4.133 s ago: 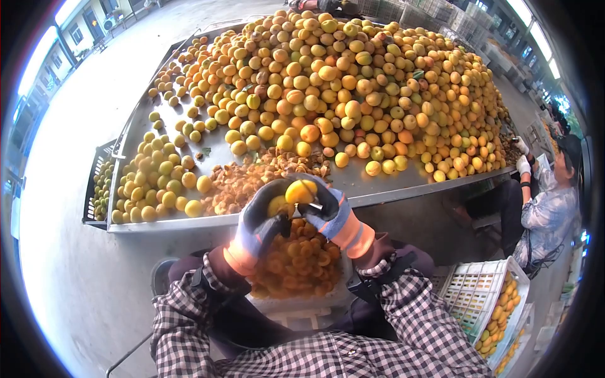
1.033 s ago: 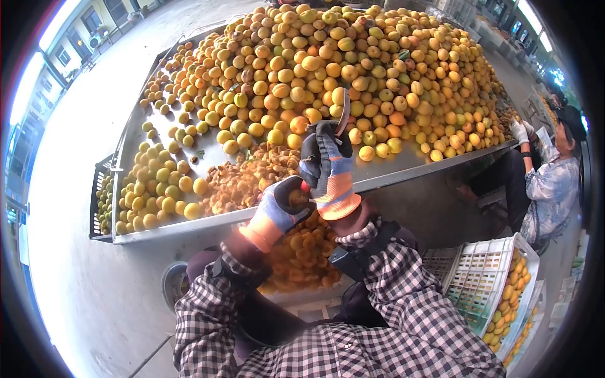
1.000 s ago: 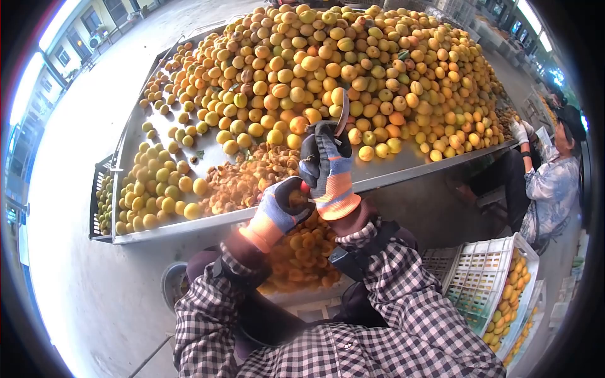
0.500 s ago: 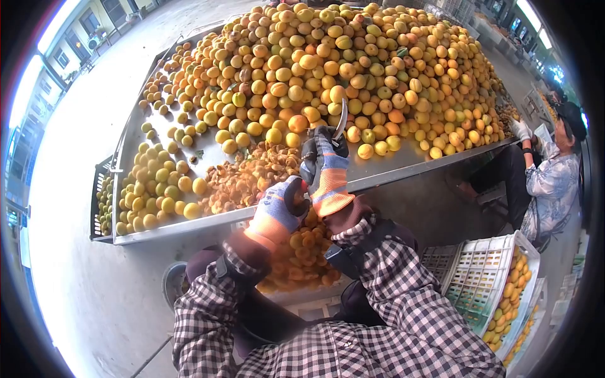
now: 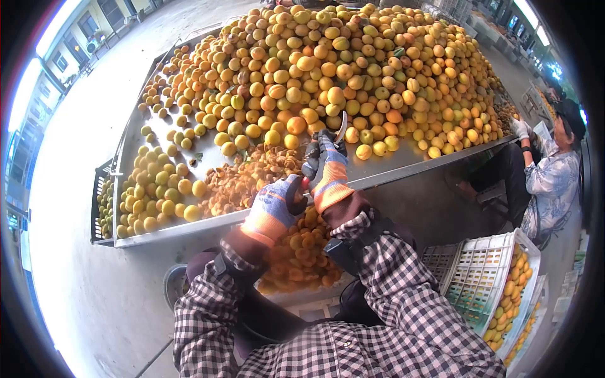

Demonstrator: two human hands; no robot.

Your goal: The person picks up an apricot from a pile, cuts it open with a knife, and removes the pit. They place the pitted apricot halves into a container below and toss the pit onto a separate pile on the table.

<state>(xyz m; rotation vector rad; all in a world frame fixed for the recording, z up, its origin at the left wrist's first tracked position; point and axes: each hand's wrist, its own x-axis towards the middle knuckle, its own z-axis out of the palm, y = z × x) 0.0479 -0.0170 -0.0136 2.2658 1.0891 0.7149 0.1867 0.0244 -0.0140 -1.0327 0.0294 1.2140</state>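
My right hand [image 5: 326,169], in a blue and orange glove, is shut on a small curved knife [image 5: 341,128] whose blade points up toward the heap of apricots [image 5: 353,69]. My left hand [image 5: 275,205], gloved the same way, is closed just below and left of the right hand; what it grips is hidden, with only a bit of red showing at the fingers. Both hands hover over the front edge of the metal table [image 5: 384,173]. Below them a container of halved apricots [image 5: 301,255] rests on my lap.
A pile of pits and scraps [image 5: 242,179] lies on the table by my hands. Smaller apricots [image 5: 157,189] sit at the left. A white crate [image 5: 488,290] with fruit stands at my right. Another person [image 5: 548,173] sits at the table's right end.
The whole apricot held four seconds ago has left my hands. Over the last second my right hand with the knife has moved forward toward the fruit heap; my left hand rose slightly.
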